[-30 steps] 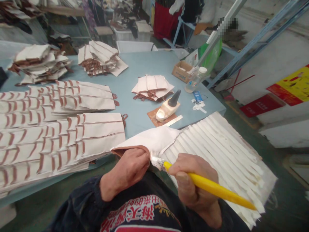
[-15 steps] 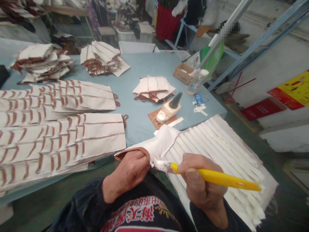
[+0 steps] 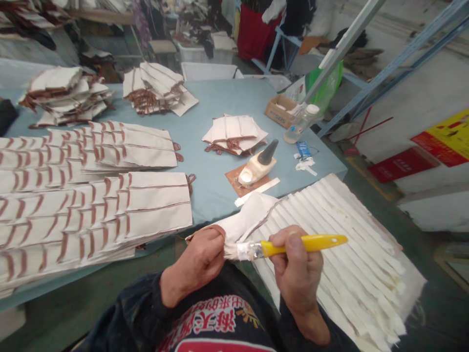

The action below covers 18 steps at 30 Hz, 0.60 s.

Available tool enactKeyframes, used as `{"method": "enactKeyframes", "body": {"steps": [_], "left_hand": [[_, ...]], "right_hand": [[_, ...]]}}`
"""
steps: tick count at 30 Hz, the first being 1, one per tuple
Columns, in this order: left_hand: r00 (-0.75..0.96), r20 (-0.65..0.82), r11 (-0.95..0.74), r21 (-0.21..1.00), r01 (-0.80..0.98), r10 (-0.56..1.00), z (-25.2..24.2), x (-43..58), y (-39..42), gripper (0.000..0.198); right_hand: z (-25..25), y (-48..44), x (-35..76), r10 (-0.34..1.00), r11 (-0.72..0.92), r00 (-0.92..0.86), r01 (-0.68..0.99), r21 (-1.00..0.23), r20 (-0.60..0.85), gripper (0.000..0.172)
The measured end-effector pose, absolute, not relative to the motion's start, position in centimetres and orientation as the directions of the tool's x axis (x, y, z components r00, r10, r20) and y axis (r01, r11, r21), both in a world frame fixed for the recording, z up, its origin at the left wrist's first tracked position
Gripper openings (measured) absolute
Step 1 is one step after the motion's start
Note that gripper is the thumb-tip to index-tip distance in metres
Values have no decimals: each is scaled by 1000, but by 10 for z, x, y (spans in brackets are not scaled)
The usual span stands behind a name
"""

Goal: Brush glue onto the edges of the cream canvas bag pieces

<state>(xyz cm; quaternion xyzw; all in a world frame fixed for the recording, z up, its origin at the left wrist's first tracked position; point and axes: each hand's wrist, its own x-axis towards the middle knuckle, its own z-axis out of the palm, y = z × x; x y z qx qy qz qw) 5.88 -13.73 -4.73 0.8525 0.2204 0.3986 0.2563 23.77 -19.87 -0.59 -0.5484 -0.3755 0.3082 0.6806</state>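
Observation:
My left hand [image 3: 201,261] is closed on the edge of a white leather-like piece with a brown lining [image 3: 240,220], which droops over the table edge toward the strips. In my right hand [image 3: 298,266] is a flat brush with a yellow handle [image 3: 322,242], held between thumb and fingers. The brush's pale, coated bristles point left and reach the edge of the piece beside my left fingers. Whether they press on it I cannot tell. Just behind the piece stands a cream plastic bottle with a dark conical part [image 3: 256,166].
Overlapping rows of white pieces with brown edges [image 3: 157,193] cover the table's left side. A small stack [image 3: 234,132], a cardboard box [image 3: 280,111] and a clear jar [image 3: 302,124] stand farther back. White strips [image 3: 330,234] lie side by side at the right.
The brush has swung to nearly level, its handle end coming left and up. My right hand has turned with it. The white piece is turned slightly and its opening looks narrower.

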Motion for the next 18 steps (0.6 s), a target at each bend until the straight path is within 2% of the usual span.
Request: {"method": "enactKeyframes", "body": {"steps": [5,10,15,18], "left_hand": [[583,563,-756,638,143,585,-50,62,-137,28],[596,516,-717,681,150,615,-49,65,-139,28],[586,482,-676,720,159,651,-47,66,-141,28],[610,385,-585,794,164,693,-45,63,-140,27]], "right_hand": [[-7,-201,240,774,197,616,-16,-980,145,49],[-5,-201,244,834,102,546,-17,-995,76,53],[-8,-201,250,825,95,562,-42,-995,55,55],[-9,-200,258,871,-2,489,-102,-995,-52,58]]}}
